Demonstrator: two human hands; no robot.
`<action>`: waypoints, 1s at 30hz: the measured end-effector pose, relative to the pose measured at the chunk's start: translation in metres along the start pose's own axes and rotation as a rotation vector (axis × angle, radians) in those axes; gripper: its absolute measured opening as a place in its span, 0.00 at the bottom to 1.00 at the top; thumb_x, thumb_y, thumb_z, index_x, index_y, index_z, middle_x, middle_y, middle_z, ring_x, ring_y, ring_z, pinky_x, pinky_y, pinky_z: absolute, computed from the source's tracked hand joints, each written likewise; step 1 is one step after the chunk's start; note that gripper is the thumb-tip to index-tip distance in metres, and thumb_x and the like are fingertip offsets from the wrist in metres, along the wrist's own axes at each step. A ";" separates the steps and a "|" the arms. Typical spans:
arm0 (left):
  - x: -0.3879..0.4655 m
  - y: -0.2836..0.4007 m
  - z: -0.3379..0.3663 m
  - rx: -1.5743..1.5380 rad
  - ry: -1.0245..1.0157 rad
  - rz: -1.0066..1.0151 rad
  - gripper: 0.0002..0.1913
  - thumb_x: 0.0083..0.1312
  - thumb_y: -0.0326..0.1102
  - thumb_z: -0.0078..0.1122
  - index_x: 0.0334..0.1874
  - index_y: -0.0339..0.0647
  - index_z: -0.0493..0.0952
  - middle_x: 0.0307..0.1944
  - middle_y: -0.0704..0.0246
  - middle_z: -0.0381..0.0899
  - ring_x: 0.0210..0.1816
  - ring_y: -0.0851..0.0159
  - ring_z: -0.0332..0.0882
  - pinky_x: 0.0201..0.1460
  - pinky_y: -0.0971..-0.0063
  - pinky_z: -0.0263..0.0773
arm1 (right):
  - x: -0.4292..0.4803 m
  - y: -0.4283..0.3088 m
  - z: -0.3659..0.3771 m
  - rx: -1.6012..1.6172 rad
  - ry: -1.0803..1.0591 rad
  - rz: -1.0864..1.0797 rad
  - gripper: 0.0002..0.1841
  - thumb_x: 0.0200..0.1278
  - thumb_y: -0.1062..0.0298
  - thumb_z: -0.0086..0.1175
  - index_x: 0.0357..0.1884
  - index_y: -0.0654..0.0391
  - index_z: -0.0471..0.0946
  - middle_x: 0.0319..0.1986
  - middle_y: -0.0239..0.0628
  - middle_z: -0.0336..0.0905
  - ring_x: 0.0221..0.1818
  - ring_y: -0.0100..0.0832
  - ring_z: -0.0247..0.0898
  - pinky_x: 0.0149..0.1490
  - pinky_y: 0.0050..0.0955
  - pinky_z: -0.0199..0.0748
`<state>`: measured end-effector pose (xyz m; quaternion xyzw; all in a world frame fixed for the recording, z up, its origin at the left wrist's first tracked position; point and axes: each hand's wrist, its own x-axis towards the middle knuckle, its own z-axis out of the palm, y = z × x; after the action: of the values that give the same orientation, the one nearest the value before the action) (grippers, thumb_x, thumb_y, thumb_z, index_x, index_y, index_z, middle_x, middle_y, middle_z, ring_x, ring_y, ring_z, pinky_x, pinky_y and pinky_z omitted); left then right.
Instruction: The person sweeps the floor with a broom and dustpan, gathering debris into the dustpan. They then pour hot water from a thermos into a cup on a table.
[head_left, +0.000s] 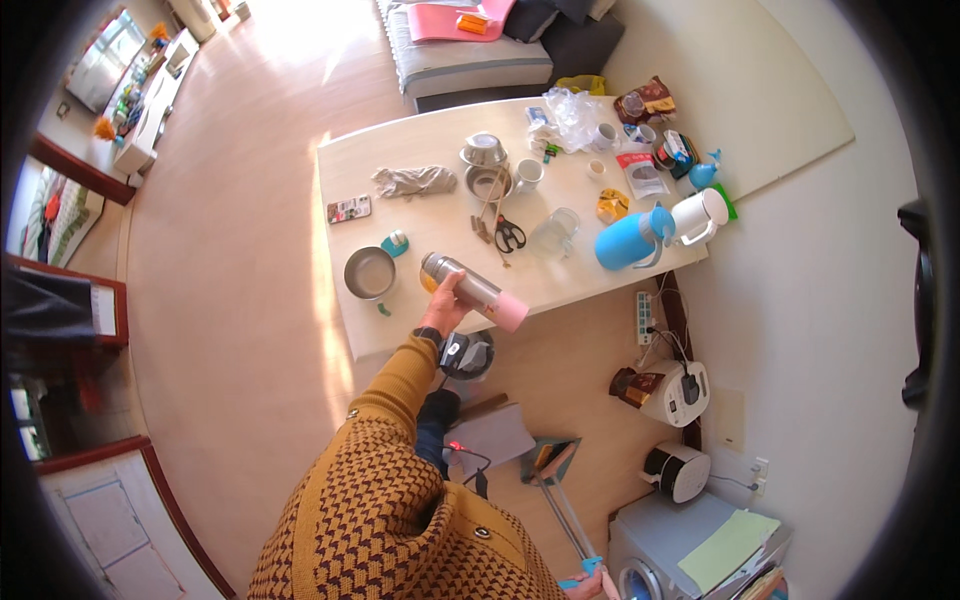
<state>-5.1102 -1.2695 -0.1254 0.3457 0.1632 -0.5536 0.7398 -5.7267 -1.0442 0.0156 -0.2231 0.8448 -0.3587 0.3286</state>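
Observation:
My left hand (448, 302), with a dark watch at the wrist, grips a silver thermos flask (478, 289) with a pink end, held tilted over the table's near edge. A steel bowl (370, 273) and a teal-and-white object (395, 241) lie to its left on the table (420, 146). To the right are black-handled scissors (510, 234) and a clear glass jug (555, 231). At the bottom edge my right hand (589, 583), partly cut off, is closed around the blue and pink handle ends of a long-handled dustpan (551, 459) and what looks like a broom.
The table also bears a blue jug (630, 241), a white jug (697, 214), mugs (529, 175), a grey cloth (415, 181) and a phone (349, 209). Below stand a waste bin (472, 356), a power strip (643, 318), a white appliance (675, 394) and a grey washing machine (660, 525).

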 end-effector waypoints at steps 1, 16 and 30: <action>0.002 -0.002 -0.001 0.041 0.032 0.000 0.30 0.61 0.42 0.65 0.61 0.41 0.62 0.54 0.63 0.69 0.56 0.55 0.70 0.58 0.54 0.71 | 0.001 0.004 -0.002 0.022 0.028 0.001 0.15 0.62 0.50 0.55 0.28 0.46 0.66 0.17 0.22 0.54 0.16 0.20 0.50 0.21 0.25 0.52; 0.005 -0.033 0.012 0.788 -0.071 0.369 0.21 0.53 0.34 0.71 0.47 0.45 0.71 0.37 0.74 0.74 0.36 0.71 0.73 0.39 0.75 0.70 | 0.098 0.063 -0.082 0.326 0.402 0.118 0.15 0.59 0.52 0.60 0.27 0.49 0.70 0.14 0.24 0.56 0.14 0.22 0.52 0.19 0.28 0.56; -0.097 -0.091 0.096 1.074 -0.611 0.304 0.26 0.51 0.24 0.69 0.53 0.39 0.70 0.45 0.70 0.78 0.46 0.70 0.77 0.53 0.73 0.72 | 0.164 0.125 -0.177 -0.347 0.400 -0.084 0.19 0.58 0.67 0.57 0.50 0.68 0.75 0.36 0.48 0.80 0.38 0.44 0.76 0.47 0.40 0.73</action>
<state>-5.2409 -1.2810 -0.0270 0.5143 -0.4068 -0.5207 0.5467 -5.9826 -0.9830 -0.0501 -0.2354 0.9317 -0.2590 0.0967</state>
